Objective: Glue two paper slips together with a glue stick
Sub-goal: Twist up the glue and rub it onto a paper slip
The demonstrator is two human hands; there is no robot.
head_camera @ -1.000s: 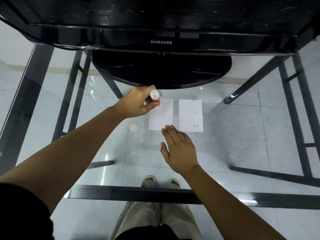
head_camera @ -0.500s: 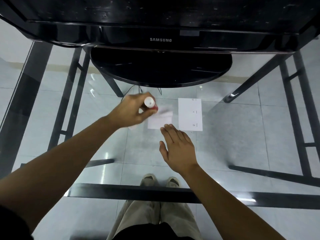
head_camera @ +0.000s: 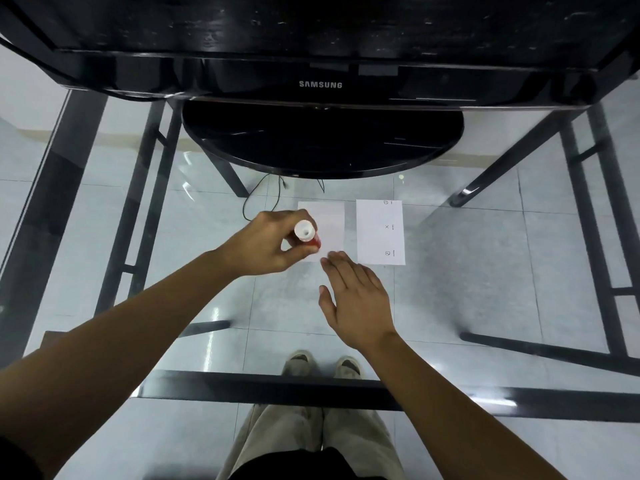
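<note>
Two white paper slips lie side by side on the glass table. My left hand [head_camera: 268, 242] grips a red glue stick [head_camera: 306, 235] with a white end, held upright over the near left part of the left slip [head_camera: 329, 221]. The right slip [head_camera: 379, 233] carries small printed marks along its right side and lies untouched. My right hand [head_camera: 356, 299] is flat with fingers together, its fingertips resting at the near edge of the left slip.
A black Samsung monitor [head_camera: 320, 84] on a round black base [head_camera: 322, 140] stands at the far side of the glass table [head_camera: 485, 271]. A thin black cable [head_camera: 263, 192] lies just beyond the slips. My legs and shoes show through the glass.
My left hand has drawn the glue stick from the far edge of the left slip toward its near left part. The right hand has stayed at the slip's near edge.
</note>
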